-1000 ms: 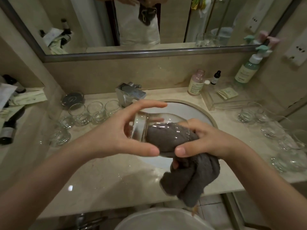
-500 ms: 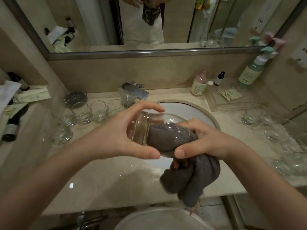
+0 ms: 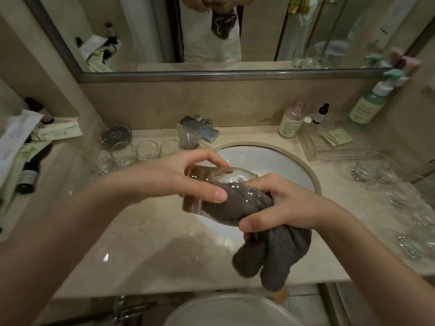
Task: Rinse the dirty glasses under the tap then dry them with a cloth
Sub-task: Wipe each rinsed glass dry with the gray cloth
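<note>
Turned a little since a moment ago, the glass (image 3: 211, 191) lies on its side above the basin (image 3: 270, 158), left hand (image 3: 179, 177) clamped round its base. Right hand (image 3: 280, 205) grips the grey cloth (image 3: 270, 252) stuffed inside: drying under way. Next, probably twist, withdraw, set it among the glasses on the right (image 3: 381, 175).

A clear glass (image 3: 211, 191) is held on its side over the front rim of the sink, base toward the left. A grey cloth (image 3: 237, 203) is stuffed into its mouth, with the loose end hanging down. More clear glasses (image 3: 134, 152) are stood upright beside the tap (image 3: 196, 132).
</note>
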